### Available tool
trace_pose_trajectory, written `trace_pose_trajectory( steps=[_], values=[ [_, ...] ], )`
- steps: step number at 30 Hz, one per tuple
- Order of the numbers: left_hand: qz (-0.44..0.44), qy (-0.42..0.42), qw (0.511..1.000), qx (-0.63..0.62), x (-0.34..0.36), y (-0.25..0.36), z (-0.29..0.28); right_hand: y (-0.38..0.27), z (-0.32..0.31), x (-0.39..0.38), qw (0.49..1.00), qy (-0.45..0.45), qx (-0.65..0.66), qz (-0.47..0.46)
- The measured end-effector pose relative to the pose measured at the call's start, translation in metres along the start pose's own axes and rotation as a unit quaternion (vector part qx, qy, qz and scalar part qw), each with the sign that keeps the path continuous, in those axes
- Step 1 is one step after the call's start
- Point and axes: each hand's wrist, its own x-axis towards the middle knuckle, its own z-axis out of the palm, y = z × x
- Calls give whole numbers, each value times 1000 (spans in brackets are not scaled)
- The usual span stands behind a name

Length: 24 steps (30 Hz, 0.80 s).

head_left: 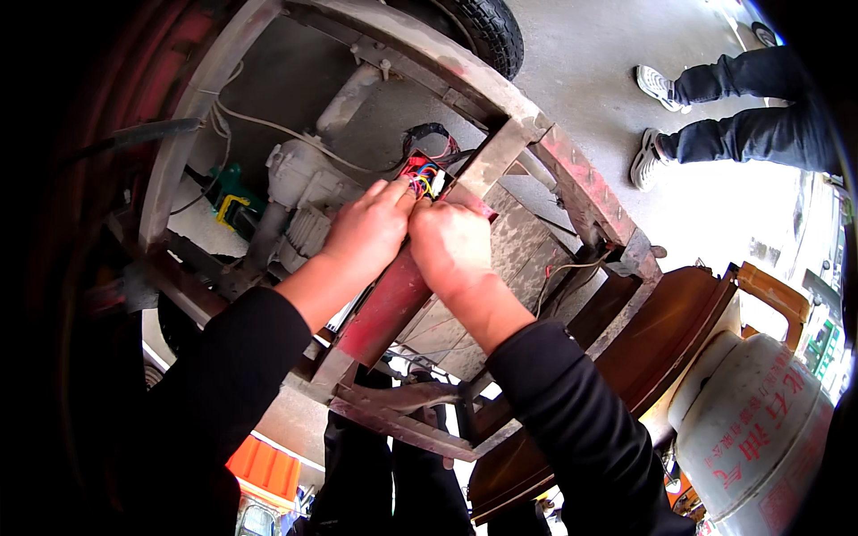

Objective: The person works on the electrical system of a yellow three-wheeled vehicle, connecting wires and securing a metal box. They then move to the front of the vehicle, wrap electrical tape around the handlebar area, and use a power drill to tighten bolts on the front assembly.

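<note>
A bundle of coloured wires (424, 171) with a white connector (439, 182) lies in the top of a red metal channel (380, 317) within a rusty vehicle frame. My left hand (368, 225) is closed, its fingertips pinched at the wires. My right hand (449, 247) is curled shut right beside it, against the channel; what its fingers grip is hidden behind the knuckles. Left of both hands sits a pale cast motor housing (295, 183). A dirty flat panel (517, 259) is under the frame to the right.
Another person's legs (733, 138) stand at upper right. A tyre (496, 40) lies at the top, a grey gas cylinder (746, 433) and brown seat (670, 330) at lower right, an orange bin (264, 469) at lower left. Frame rails (576, 170) surround the hands.
</note>
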Motion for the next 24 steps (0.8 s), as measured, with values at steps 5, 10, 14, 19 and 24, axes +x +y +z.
trace_pose_trajectory(
  steps=[5,10,14,19,24],
  values=[
    [-80,-23,997,0,-6,26,-5,-2,-3,-3,994,-23,61,86],
    [-34,65,994,-86,-25,23,-6,-9,-10,6,982,-76,77,152],
    [-14,100,994,-41,-9,19,-2,4,-14,-10,987,36,130,87],
    [31,76,996,-23,-3,14,-8,0,-31,-116,905,138,292,276],
    [13,88,987,-136,-3,2,-10,-54,-21,-123,769,-53,543,334]
  ],
)
